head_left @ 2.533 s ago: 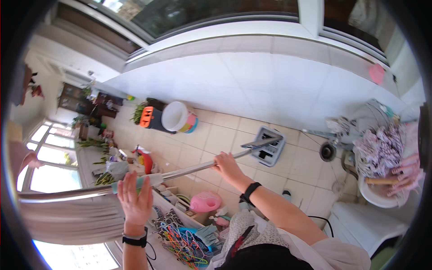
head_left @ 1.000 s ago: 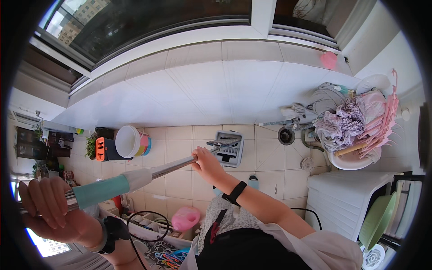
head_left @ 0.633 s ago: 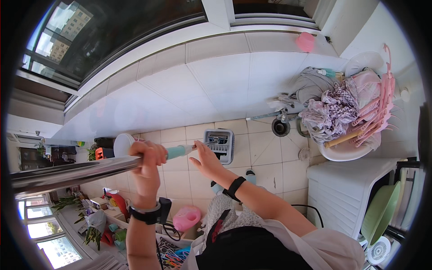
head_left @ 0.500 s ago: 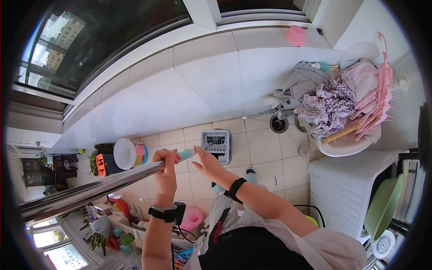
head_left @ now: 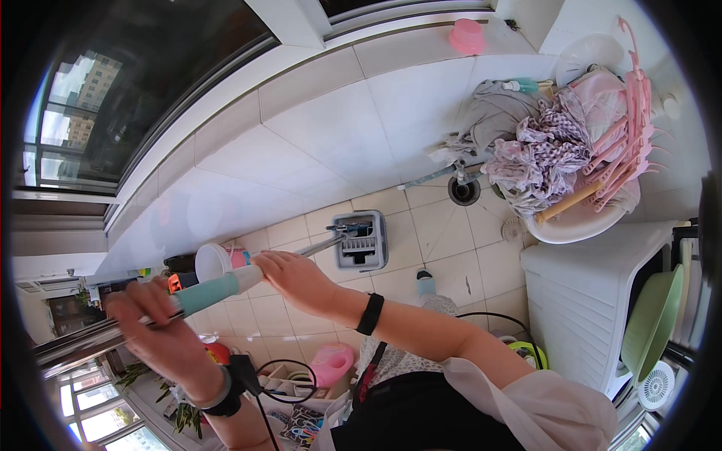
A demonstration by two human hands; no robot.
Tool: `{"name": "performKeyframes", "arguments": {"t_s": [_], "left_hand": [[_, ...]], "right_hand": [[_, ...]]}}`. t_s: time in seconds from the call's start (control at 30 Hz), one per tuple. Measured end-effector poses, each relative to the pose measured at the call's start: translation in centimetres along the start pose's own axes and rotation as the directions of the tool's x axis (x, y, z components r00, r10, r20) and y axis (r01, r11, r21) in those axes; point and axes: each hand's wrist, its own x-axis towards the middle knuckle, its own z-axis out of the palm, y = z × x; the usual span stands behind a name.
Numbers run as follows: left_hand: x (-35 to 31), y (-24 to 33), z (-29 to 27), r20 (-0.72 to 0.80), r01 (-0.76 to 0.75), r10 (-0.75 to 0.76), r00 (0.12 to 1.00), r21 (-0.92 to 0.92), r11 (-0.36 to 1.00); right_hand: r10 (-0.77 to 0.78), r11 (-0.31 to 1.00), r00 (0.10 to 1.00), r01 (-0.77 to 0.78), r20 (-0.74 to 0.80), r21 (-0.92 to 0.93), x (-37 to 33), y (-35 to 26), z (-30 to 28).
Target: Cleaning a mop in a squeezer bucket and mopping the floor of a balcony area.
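Observation:
A mop with a shiny metal pole and a teal grip (head_left: 203,296) slants across the view from the left toward a small grey mop bucket (head_left: 361,259) on the tiled floor. Its lower end reaches into the bucket, where a blue joint piece shows; the mop head itself I cannot make out. My right hand (head_left: 289,278) is closed round the pole just below the teal grip. Farther up, my left hand (head_left: 162,334) is curled over the metal part beside the grip, its fingers slightly smeared by motion.
At right, a white basin (head_left: 583,231) holds crumpled laundry and pink hangers (head_left: 624,150), near a floor drain pipe (head_left: 464,192). A white cabinet (head_left: 587,293) and green basin (head_left: 654,323) stand below. A white bucket (head_left: 213,263) is by the wall; a pink jug (head_left: 331,364) stands nearer.
My left hand has moved left and nearer along the pole, uncovering the teal grip. The pole has slid up and left, and my right hand has shifted left with it.

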Motion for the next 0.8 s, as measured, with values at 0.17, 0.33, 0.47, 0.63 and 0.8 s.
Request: {"name": "performKeyframes", "arguments": {"t_s": [0.17, 0.33, 0.47, 0.63, 0.8], "left_hand": [[-9.2, -12.0, -0.1, 0.244, 0.245, -0.322, 0.915, 0.299, 0.922], [-8.9, -10.2, 0.7, 0.381, 0.186, -0.291, 0.878, 0.289, 0.939], [-1.6, -1.8, -0.1, 0.297, -0.031, -0.079, 0.952, 0.348, 0.937], [3.7, 7.4, -2.2, -0.118, -0.141, 0.163, 0.979, 0.178, 0.974], [0.3, -1.4, -2.5, 0.097, 0.078, -0.105, 0.99, 0.244, 0.967]], "right_hand": [[0.417, 0.909, 0.906, -0.412, 0.075, -0.067, -8.0, 8.2, 2.5], [0.385, 0.899, 0.923, -0.381, -0.029, -0.215, -9.5, 9.1, 3.0], [0.122, 0.992, 0.989, -0.124, -0.082, -0.021, -2.5, 2.2, 1.4], [-0.05, 0.978, 0.994, 0.028, 0.098, 0.207, 5.2, -7.1, -1.1], [0.151, 0.988, 0.98, -0.154, 0.13, 0.015, 0.9, 0.7, 1.6]]}}
